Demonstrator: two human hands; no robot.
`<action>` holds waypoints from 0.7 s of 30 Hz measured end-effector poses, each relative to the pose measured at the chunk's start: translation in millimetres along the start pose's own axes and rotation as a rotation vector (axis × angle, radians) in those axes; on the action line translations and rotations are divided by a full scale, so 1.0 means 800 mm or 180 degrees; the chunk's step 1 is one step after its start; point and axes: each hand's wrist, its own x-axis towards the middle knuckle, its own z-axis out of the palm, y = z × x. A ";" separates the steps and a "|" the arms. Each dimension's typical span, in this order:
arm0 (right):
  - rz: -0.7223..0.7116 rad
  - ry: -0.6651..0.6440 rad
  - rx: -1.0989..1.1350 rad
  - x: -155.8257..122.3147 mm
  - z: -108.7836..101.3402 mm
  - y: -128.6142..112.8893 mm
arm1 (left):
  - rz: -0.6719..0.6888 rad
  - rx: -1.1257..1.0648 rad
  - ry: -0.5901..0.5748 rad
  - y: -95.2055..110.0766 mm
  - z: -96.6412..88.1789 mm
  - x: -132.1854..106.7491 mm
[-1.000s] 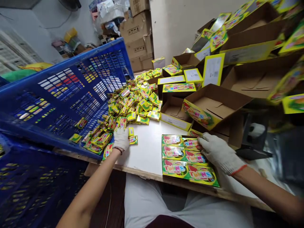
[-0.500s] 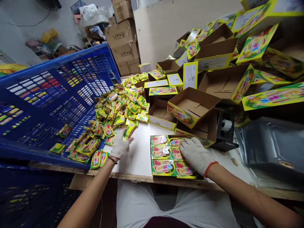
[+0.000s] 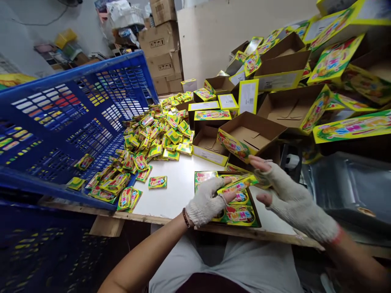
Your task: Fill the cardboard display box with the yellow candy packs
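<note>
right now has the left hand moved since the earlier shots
Yes. The left hand has moved right, away from the loose sachets and onto the near left of the Twins display box, which has not shifted.

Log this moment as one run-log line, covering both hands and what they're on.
left hand: holds yellow Twins packet | right hand: open at packet's far end | below: Twins box on white table

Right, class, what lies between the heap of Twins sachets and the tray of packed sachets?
In the head view, a single loose sachet lies on the white tabletop, apart from the heap and the tray.
</note>
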 end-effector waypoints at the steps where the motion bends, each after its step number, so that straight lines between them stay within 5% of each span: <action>1: -0.0034 -0.0093 -0.0135 -0.004 -0.006 0.002 | -0.0105 -0.0258 -0.0195 0.006 0.002 0.000; 3: 0.0157 -0.0123 -0.0300 -0.011 -0.014 0.011 | -0.0147 -0.0370 -0.0443 0.008 0.004 -0.002; 6: 0.0613 -0.0006 -0.0608 -0.019 -0.014 0.030 | -0.0218 0.0829 -0.0165 -0.014 -0.018 -0.006; 9: 0.0917 -0.0177 -0.0902 -0.031 -0.003 0.041 | -0.0807 0.2278 0.0483 -0.056 -0.077 -0.015; 15: 0.0686 -0.0046 -0.1290 -0.065 0.051 0.050 | -0.1690 0.2940 0.0477 -0.143 -0.199 -0.052; 18: 0.0335 -0.0143 -0.1612 -0.072 0.072 0.055 | -0.1910 0.3074 0.0436 -0.160 -0.213 -0.079; 21: 0.0308 -0.0415 -0.2303 -0.070 0.081 0.057 | -0.1817 0.2723 0.0856 -0.155 -0.196 -0.082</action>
